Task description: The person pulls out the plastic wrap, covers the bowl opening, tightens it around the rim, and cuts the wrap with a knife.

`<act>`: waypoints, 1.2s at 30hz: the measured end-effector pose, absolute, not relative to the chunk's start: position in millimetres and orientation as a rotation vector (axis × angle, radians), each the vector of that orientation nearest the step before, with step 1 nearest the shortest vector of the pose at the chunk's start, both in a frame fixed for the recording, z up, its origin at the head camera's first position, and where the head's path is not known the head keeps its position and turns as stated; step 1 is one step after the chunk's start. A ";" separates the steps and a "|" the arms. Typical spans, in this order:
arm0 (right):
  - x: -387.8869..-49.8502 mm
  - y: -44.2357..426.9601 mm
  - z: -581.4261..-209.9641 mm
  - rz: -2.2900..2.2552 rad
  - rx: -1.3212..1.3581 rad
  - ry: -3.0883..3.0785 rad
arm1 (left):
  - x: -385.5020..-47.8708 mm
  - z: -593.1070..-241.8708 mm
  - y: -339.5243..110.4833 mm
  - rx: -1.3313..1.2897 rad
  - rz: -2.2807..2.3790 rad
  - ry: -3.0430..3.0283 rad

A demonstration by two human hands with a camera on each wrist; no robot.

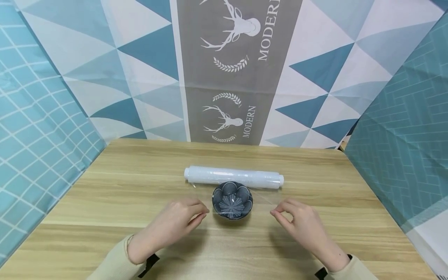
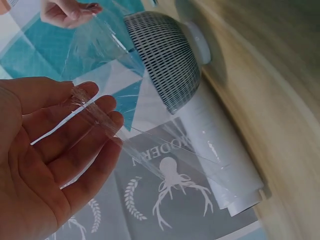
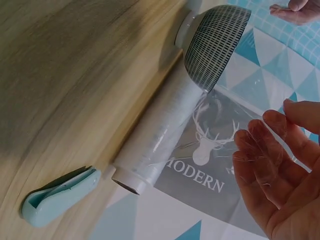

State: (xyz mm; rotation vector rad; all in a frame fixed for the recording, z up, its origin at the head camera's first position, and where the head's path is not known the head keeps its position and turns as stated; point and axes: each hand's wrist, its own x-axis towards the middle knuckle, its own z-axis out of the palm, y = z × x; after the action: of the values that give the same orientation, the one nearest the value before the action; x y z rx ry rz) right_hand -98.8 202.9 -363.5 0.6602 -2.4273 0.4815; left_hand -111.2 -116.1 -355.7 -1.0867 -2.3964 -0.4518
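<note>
A dark blue-grey bowl (image 1: 232, 200) with a petal pattern inside stands on the table between the hands. Clear cling film (image 2: 107, 117) runs from a white roll (image 1: 234, 177) behind the bowl and stretches across its top. My left hand (image 1: 180, 217), left of the bowl, pinches one corner of the film between thumb and index finger. To the bowl's right, my right hand (image 1: 301, 221) pinches the other corner; the film drapes over its fingers (image 3: 262, 150). In the right wrist view the bowl's outside (image 3: 215, 45) shows a fine dashed pattern.
A mint-green hand tool (image 3: 60, 195), its exact kind unclear, lies on the table near the roll's right end. The wooden table (image 1: 140, 167) meets a patterned cloth backdrop (image 1: 224, 77) behind, with blue tiled-look cloths (image 1: 35, 101) at the sides.
</note>
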 end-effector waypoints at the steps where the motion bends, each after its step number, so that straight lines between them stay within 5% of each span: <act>1: -99.3 202.9 -363.7 0.481 0.658 -2.434 | -111.3 -356.3 -116.2 -1.090 -0.445 -2.398; 36: -99.9 194.6 -376.3 0.419 0.643 -2.551 | -109.9 -376.9 -118.7 -1.144 -0.436 -2.532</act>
State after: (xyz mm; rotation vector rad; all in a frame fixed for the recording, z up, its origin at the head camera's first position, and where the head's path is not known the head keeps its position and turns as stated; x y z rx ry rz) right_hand -99.9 194.6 -376.3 0.6431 -2.5510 0.4193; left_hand -109.9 -118.7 -376.9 -1.1439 -2.5324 -0.4356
